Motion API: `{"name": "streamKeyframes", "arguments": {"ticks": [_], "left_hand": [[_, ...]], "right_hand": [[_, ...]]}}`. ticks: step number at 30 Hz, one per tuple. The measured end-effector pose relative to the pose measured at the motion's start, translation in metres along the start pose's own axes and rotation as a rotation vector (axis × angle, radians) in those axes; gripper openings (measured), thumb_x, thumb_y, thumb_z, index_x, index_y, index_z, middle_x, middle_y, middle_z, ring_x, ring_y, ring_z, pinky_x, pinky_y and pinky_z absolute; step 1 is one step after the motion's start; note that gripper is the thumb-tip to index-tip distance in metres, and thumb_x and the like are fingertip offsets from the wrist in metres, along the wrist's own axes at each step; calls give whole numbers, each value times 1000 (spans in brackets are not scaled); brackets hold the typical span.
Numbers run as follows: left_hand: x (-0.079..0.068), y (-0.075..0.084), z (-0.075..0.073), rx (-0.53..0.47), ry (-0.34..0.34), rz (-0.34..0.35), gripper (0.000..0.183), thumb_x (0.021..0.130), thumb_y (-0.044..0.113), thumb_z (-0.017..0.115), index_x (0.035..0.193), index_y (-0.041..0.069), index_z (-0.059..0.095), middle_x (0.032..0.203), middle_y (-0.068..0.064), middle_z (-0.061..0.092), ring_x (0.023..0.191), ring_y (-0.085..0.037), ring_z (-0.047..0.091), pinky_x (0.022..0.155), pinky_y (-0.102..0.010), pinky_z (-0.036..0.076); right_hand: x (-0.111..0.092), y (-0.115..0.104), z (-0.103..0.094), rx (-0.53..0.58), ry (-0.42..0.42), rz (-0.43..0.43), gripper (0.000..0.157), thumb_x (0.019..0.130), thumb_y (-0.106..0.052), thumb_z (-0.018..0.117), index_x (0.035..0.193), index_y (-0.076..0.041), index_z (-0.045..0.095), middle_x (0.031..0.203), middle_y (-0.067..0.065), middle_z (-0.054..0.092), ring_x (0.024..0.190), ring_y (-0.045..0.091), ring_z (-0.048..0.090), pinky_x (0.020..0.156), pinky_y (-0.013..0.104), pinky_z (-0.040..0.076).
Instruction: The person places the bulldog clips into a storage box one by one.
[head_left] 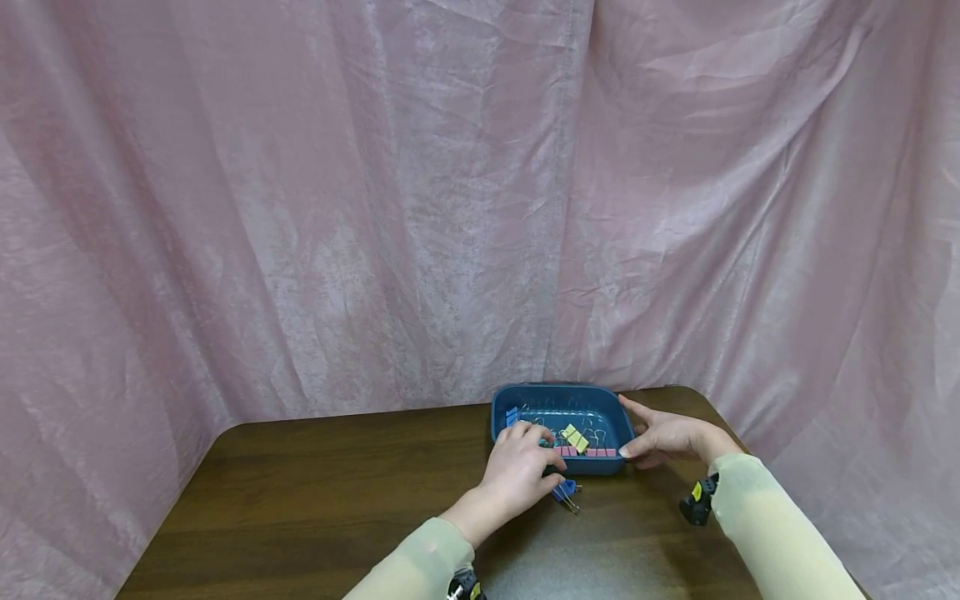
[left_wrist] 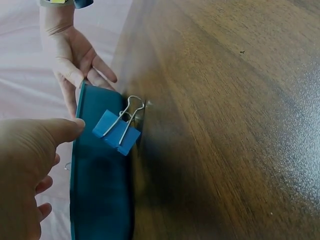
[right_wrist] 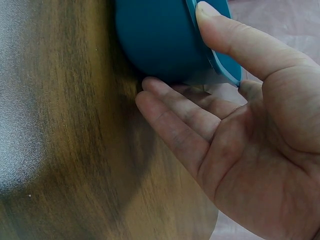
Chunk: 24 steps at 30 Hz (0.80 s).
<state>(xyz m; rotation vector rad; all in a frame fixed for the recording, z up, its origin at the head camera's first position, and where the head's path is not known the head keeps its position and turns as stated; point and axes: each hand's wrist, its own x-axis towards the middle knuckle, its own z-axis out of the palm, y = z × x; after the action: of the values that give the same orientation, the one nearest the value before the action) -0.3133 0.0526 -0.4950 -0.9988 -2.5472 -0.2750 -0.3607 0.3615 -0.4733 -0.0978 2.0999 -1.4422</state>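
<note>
A dark blue plastic bin (head_left: 528, 460) stands on the table, holding several binder clips. My left hand (head_left: 517, 467) is over its front left part, thumb and fingers apart, the fingertips partly hidden. In the left wrist view the left thumb (left_wrist: 67, 131) is right at the bin's rim. My right hand (head_left: 671, 435) grips the bin's right end, its thumb (right_wrist: 212, 22) on the rim and its other fingers along the outer wall. A blue binder clip (head_left: 564, 491) with wire handles lies on the table before the bin, close below the left hand.
Inside the bin are yellow clips (head_left: 575, 438), pink clips (head_left: 600, 452) and a blue clip (head_left: 512, 417) at the left wall. The brown wooden table (head_left: 337, 483) extends to the left and front. A pink curtain (head_left: 420, 208) hangs close behind the bin.
</note>
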Motion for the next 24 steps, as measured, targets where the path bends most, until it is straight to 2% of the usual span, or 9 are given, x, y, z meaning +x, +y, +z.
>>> {"name": "streamKeyframes", "arguments": {"ticks": [10,24], "left_hand": [[-1,-1,6,56,-14,11,6,87,43,81,90,39,80,125,6,63,120,-22,52,103,-45,42],[-1,1,9,96,-28,10,5,87,45,81,88,40,79,123,6,63,119,-21,53,100,-44,44]], "right_hand": [[-1,0,1,4,2,-2,119,88,-3,80,164,-19,-11,161,41,4,139,54,40,99,61,48],[-1,0,2,0,7,-4,121,86,-5,82,164,-19,-10,159,42,7,133,49,50,98,61,48]]}}
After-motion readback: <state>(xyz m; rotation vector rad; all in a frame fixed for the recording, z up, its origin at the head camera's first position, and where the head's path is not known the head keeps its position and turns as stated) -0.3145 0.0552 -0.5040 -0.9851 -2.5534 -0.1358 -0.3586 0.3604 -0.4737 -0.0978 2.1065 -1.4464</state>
